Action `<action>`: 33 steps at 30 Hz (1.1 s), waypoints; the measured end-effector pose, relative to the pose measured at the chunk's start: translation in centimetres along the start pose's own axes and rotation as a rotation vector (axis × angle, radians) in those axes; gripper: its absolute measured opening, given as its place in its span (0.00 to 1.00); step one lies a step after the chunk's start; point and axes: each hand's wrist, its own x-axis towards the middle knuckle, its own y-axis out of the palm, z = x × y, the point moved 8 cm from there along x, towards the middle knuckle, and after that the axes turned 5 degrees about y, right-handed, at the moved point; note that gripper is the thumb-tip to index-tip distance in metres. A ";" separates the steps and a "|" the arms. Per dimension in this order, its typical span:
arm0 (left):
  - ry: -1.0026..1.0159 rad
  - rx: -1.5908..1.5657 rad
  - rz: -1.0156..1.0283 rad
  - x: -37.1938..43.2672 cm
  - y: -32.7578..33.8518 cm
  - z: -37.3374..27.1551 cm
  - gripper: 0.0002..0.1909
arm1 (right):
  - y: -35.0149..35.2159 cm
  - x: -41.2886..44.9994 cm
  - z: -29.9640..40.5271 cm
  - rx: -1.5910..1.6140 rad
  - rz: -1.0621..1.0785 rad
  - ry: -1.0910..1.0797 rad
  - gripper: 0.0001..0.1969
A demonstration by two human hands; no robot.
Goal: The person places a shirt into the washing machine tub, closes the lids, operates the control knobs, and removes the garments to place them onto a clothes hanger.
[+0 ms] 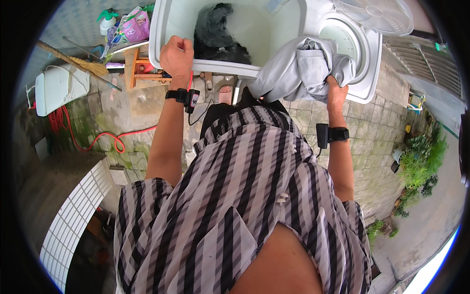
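Observation:
My right hand [336,92] grips a bundled light grey cloth [308,70]. The cloth drapes over the front rim of a twin-tub washing machine [224,68] and partly overlaps the round spin tub [341,35]. Over the front left corner of the wash tub, my left hand [177,55] is curled into a loose fist, and nothing shows in it. Dark fabric [216,36] lies in cloudy water [253,33] inside the wash tub. A translucent spin-tub lid [378,14] stands raised at the back right.
Left of the machine are a spray bottle [107,24], a pink-purple package [136,27], a wooden stool [136,70] and a broom [86,66]. A red hose [99,137] crosses the paved floor. Potted plants [418,161] line the right wall.

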 end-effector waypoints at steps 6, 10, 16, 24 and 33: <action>0.011 -0.005 0.012 0.3 -0.4 -0.3 0.10 | -0.3 0.2 -0.7 -0.055 -0.057 -0.064 0.20; -0.011 0.005 0.035 0.1 -0.6 0.0 0.10 | -0.5 0.2 -1.5 -0.063 -0.063 -0.041 0.21; -0.040 0.039 0.066 0.7 -0.5 0.3 0.10 | 0.3 -0.1 -0.6 -0.020 -0.081 -0.113 0.21; -0.036 0.050 0.086 1.1 0.2 1.0 0.10 | 1.2 0.0 0.0 -0.091 -0.050 -0.068 0.22; -0.021 0.028 0.070 1.3 0.2 0.6 0.10 | 0.8 0.3 -0.2 -0.176 -0.095 -0.038 0.22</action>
